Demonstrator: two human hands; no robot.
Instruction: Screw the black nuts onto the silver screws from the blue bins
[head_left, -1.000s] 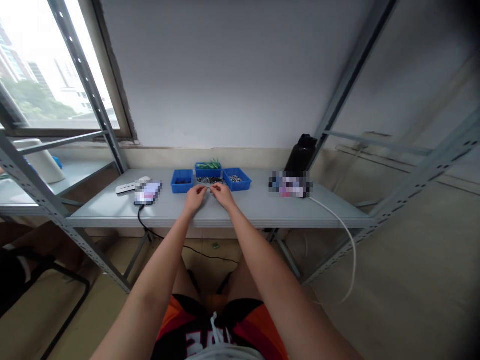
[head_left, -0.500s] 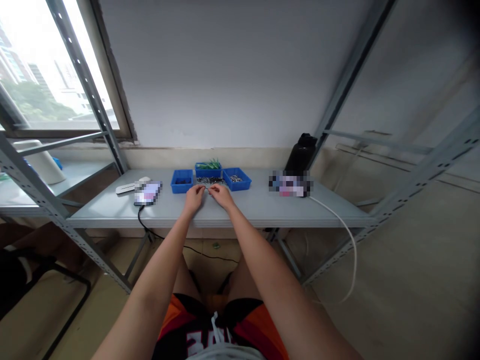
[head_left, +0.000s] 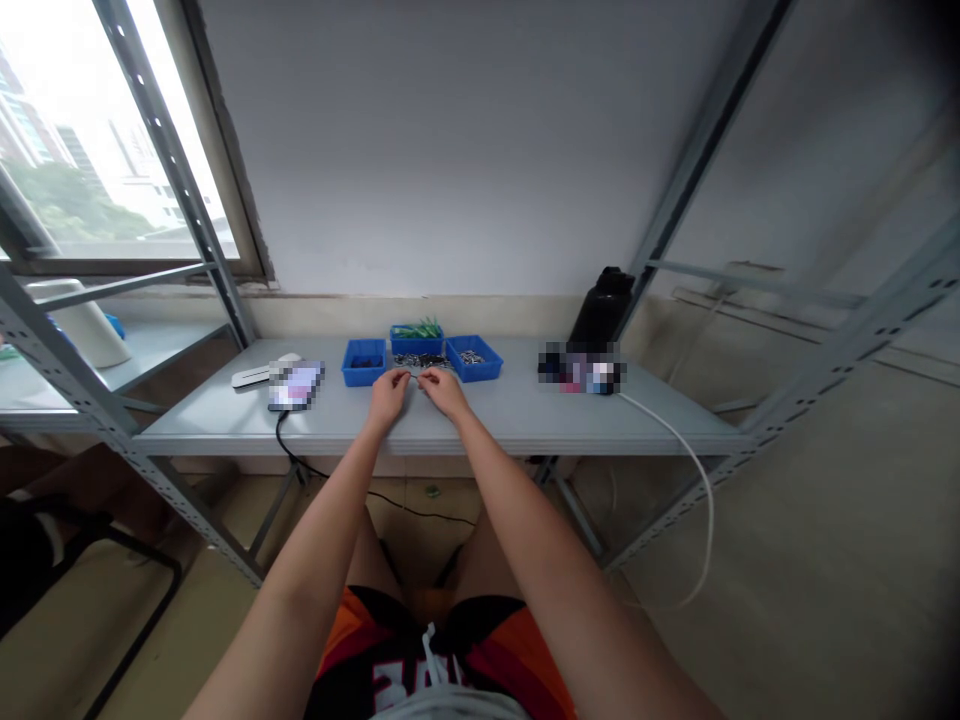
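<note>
My left hand [head_left: 389, 395] and my right hand [head_left: 442, 390] are close together over the shelf, fingers pinched. Between their fingertips is a small, thin dark piece [head_left: 414, 376], too small to name, with each hand at one end. Just beyond lies a pile of small black and silvery parts [head_left: 421, 360]. Around that pile stand three blue bins: the left bin [head_left: 365, 378] holds dark parts, the back bin [head_left: 416, 347] green thin pieces [head_left: 420, 329], and the right bin [head_left: 480, 372] small silvery parts [head_left: 471, 356].
On the left of the grey shelf [head_left: 510, 420] lie a phone-like device [head_left: 298, 385] with a black cable [head_left: 281, 430] and a white object [head_left: 251, 378]. At right stand a black bottle [head_left: 602, 308] and a blurred device [head_left: 579, 370] with a white cable [head_left: 697, 460]. Metal uprights frame both sides.
Both hands stay almost in place, still pinching the small dark piece. The bins and the pile have not moved.
</note>
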